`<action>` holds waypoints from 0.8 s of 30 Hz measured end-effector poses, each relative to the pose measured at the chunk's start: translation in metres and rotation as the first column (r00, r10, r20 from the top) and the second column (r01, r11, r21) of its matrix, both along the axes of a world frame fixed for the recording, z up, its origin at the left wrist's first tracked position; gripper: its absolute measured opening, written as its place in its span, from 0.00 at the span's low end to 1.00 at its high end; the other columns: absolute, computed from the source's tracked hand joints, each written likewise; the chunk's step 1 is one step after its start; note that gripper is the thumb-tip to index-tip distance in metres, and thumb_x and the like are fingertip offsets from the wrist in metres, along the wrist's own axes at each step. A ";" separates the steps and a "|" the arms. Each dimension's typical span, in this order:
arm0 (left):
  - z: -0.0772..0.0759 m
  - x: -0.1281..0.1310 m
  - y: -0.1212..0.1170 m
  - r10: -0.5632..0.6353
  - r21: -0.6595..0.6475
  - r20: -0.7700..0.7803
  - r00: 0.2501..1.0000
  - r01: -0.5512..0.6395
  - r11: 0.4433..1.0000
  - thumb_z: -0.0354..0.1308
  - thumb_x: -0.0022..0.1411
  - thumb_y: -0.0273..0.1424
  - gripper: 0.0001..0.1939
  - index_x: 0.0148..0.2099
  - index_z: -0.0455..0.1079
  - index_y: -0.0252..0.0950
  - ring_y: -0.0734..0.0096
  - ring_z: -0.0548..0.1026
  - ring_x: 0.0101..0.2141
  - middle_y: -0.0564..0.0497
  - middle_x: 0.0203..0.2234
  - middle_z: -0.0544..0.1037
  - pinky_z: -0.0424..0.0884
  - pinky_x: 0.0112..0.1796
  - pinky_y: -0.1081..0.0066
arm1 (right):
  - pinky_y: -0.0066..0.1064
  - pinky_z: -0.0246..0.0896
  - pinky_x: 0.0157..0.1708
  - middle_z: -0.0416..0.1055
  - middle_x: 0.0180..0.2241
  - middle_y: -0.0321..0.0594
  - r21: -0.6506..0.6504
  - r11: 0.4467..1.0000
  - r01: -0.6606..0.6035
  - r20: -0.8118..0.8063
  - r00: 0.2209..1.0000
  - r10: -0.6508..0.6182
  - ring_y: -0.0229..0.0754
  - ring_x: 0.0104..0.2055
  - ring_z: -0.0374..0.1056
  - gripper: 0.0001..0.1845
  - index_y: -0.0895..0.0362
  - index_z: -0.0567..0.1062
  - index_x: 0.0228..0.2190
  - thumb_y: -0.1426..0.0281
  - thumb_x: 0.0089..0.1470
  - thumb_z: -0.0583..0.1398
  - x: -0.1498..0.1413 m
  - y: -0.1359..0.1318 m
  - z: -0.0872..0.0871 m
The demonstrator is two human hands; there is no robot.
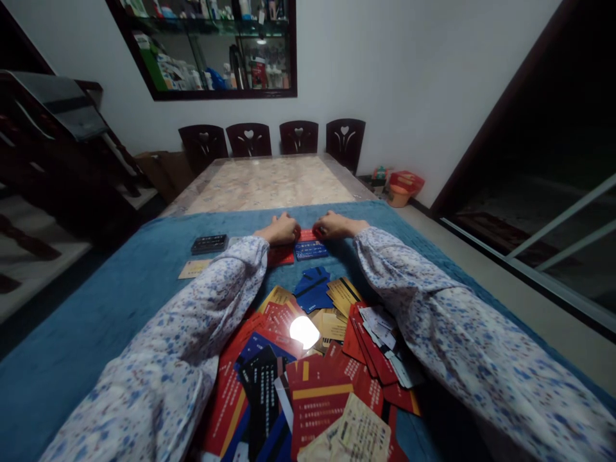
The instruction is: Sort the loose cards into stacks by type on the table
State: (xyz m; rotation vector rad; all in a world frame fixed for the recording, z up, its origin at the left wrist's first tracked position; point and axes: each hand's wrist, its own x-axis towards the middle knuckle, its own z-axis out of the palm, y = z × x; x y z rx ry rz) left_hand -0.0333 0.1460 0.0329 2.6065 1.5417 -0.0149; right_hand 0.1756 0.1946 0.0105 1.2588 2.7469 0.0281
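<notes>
My left hand (pixel 283 230) and my right hand (pixel 333 224) are at the far part of the blue cloth, fingers curled in at the two ends of some red cards (pixel 307 235). Just nearer lies a stack of blue cards (pixel 310 251). Another red stack (pixel 281 256) is partly covered by my left hand and wrist. Left of my left forearm sit a black card stack (pixel 210 244) and a cream card (pixel 193 269). Between my forearms spreads a loose heap of red cards (pixel 320 410), with blue cards (pixel 314 290), gold cards (pixel 343 295) and black cards (pixel 262 391) among them.
The blue cloth (pixel 81 308) covers the near part of a marble-patterned table (pixel 282 179). Several dark chairs (pixel 249 139) stand at its far end. A glass-shelved cabinet (pixel 216 58) is set in the wall. A red-topped container (pixel 404 186) is on the floor at right.
</notes>
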 end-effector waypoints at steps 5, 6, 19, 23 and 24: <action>0.002 -0.001 -0.012 -0.025 0.133 0.009 1.000 0.023 0.991 0.54 0.61 0.29 0.16 0.45 0.82 0.38 0.43 0.62 0.60 0.38 0.48 0.79 0.61 0.56 0.44 | 0.38 0.59 0.52 0.79 0.52 0.47 0.027 0.999 0.026 -0.035 0.999 -0.025 0.52 0.53 0.69 0.21 0.50 0.80 0.54 0.62 0.62 0.61 0.003 -0.011 0.010; 0.002 -0.002 -0.014 -0.034 0.151 0.019 0.999 0.031 0.988 0.54 0.61 0.29 0.16 0.45 0.82 0.38 0.43 0.62 0.60 0.38 0.49 0.79 0.61 0.55 0.45 | 0.38 0.60 0.52 0.78 0.53 0.47 0.027 0.999 0.036 -0.041 0.999 -0.034 0.53 0.54 0.68 0.21 0.50 0.79 0.55 0.62 0.61 0.61 0.004 -0.015 0.013; -0.001 -0.011 -0.047 -0.124 0.297 0.155 0.980 0.074 0.952 0.55 0.61 0.24 0.14 0.37 0.83 0.38 0.43 0.65 0.57 0.41 0.46 0.82 0.61 0.51 0.45 | 0.36 0.48 0.39 0.79 0.45 0.49 0.149 0.988 0.029 -0.199 0.980 0.001 0.53 0.50 0.63 0.14 0.55 0.83 0.46 0.70 0.62 0.60 0.019 -0.069 0.031; 0.000 -0.014 -0.057 -0.115 0.310 0.165 0.980 0.059 0.949 0.54 0.60 0.24 0.14 0.37 0.82 0.38 0.43 0.64 0.59 0.42 0.46 0.83 0.60 0.51 0.45 | 0.37 0.45 0.37 0.80 0.40 0.49 0.215 0.976 0.039 -0.254 0.967 0.018 0.51 0.47 0.63 0.13 0.56 0.83 0.42 0.69 0.64 0.58 0.023 -0.083 0.029; 0.000 -0.015 -0.060 -0.115 0.310 0.166 0.979 0.059 0.949 0.55 0.60 0.24 0.13 0.37 0.82 0.38 0.43 0.64 0.59 0.42 0.47 0.83 0.60 0.52 0.45 | 0.37 0.45 0.37 0.80 0.39 0.49 0.228 0.973 0.045 -0.268 0.963 0.018 0.51 0.47 0.63 0.13 0.56 0.83 0.41 0.69 0.65 0.57 0.024 -0.086 0.028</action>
